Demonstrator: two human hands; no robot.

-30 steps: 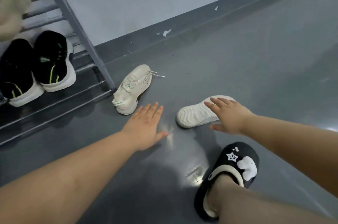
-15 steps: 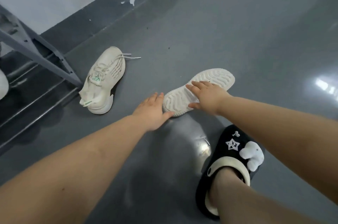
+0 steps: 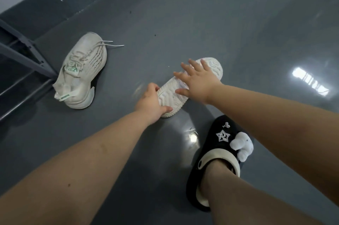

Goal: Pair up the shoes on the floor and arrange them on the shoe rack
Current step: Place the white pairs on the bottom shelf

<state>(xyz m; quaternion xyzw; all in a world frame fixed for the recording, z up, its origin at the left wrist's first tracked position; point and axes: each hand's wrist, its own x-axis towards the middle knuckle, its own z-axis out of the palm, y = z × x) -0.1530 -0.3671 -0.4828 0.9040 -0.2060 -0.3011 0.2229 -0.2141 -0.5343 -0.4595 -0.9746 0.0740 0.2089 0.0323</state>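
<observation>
Two cream sneakers lie on the grey floor. One cream sneaker (image 3: 82, 72) rests on its side by the rack's foot, laces trailing to the right. The second, overturned sneaker (image 3: 170, 97) shows its white ribbed sole upward. My left hand (image 3: 149, 100) grips the near end of that sole, thumb on one side and fingers curled round the other. My right hand (image 3: 197, 80) lies flat on the middle of the same sole with fingers spread. Only a corner of the grey metal shoe rack (image 3: 23, 55) shows at the left edge.
My foot in a black slipper (image 3: 218, 153) with a white plush charm and a star stands just right of and below the overturned sneaker. A dark baseboard (image 3: 55, 4) runs along the wall at the top left. Glossy floor stretches to the right.
The view tilted down and right, so the rack's shelves and the black sneakers left the frame. My left hand slid right and closed on the overturned sneaker's end; my right hand spread over its sole.
</observation>
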